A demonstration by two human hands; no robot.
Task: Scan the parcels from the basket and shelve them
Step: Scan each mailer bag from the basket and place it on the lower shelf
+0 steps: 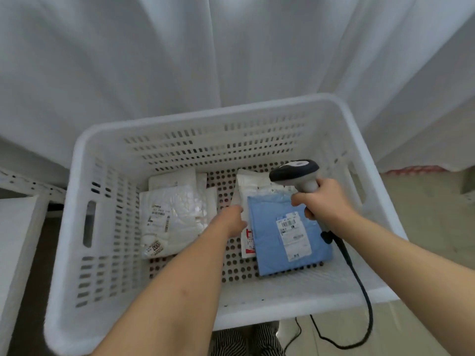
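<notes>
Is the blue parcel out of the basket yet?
No, still in: the blue parcel lies flat on the basket floor, label up, left hand at its edge, scanner in the right hand.

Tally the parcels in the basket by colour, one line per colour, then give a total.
Blue: 1, the blue parcel with its label facing up.
White: at least 3, namely the bubble mailer, a flat white parcel behind it, and a white parcel under the blue one, at the left hand.
Total: 4 visible in the basket; any hidden beneath cannot be counted.
</notes>
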